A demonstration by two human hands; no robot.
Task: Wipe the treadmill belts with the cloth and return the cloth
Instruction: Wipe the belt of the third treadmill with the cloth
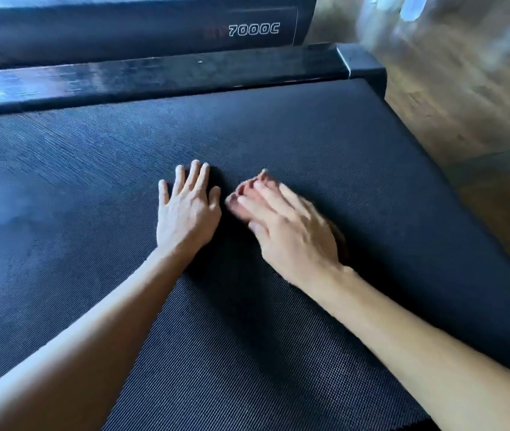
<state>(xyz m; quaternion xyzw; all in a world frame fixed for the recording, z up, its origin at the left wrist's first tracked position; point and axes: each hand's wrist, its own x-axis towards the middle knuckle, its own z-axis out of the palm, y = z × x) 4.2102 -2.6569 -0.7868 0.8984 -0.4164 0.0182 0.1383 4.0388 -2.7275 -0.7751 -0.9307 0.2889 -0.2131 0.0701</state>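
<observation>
Treadmill belt [278, 126], head view: dark, finely ribbed surface filling most of the frame, with a paler, duller patch at its left. The glossy black side rail [154, 79] borders its far edge, ending in a black corner cap [362, 70]. Beyond the rail, a second dark machine body [123, 29] carries the legible marking "7000C" in white outline characters; reddish characters before it are unreadable. Wood-toned floor [465, 119] lies to the right, blurred. Left hand [186, 209] lies palm down, flat on the belt, fingers spread wide, holding nothing. Right hand [287, 225], just beside it, is motion-blurred, palm down, fingers together and extended. A small dark reddish-brown edge [339, 241] shows beneath its heel; whether this is the cloth cannot be determined. Both forearms are bare, reaching in from the bottom edge.
</observation>
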